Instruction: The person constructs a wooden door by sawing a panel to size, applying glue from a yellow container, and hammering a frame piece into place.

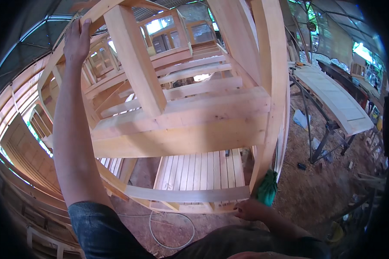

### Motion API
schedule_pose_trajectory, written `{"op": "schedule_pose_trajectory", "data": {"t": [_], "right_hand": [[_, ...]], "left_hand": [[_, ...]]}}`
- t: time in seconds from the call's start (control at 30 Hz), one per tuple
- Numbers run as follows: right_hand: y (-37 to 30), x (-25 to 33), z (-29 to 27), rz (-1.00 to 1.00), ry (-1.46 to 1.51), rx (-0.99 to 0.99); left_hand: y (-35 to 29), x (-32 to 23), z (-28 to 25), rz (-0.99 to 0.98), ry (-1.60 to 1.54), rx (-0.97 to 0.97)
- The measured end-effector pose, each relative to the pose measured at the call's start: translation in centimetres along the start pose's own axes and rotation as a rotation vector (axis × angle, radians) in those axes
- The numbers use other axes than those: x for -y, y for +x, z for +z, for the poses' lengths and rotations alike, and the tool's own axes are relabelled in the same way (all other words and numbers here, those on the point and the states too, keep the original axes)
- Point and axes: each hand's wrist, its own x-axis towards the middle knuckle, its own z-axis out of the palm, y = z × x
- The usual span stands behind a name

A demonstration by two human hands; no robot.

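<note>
A large frame of pale, unfinished wood stands in front of me, with a thick crossbeam (181, 140) and an upright post (136, 60) rising from it. My left hand (77, 41) reaches far up and grips the curved top rail (100, 11) of this frame, fingers over its edge. Low at the right, my right hand (249, 210) is beside the end of the curved bottom rail (190, 195), its fingers curled. Whatever they hold, if anything, is hidden. Bunched green cloth or a bag (268, 188) lies against the right post (272, 82), just above that wrist.
Behind the lower opening is a slatted wooden panel (199, 170). A pale cable or hose (172, 247) loops on the dirt floor. At the right a panelled wooden door (333, 93) rests on trestles (328, 129). More wooden panels (30, 151) stand at the left.
</note>
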Motion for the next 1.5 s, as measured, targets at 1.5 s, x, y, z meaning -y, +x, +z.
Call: {"op": "schedule_pose_trajectory", "data": {"t": [1.5], "right_hand": [[-39.7, -29.5, -18.1, 0.963, 0.29, -0.358]], "left_hand": [[-65.9, -79.5, 2.2, 0.004, -1.32, 2.052]]}}
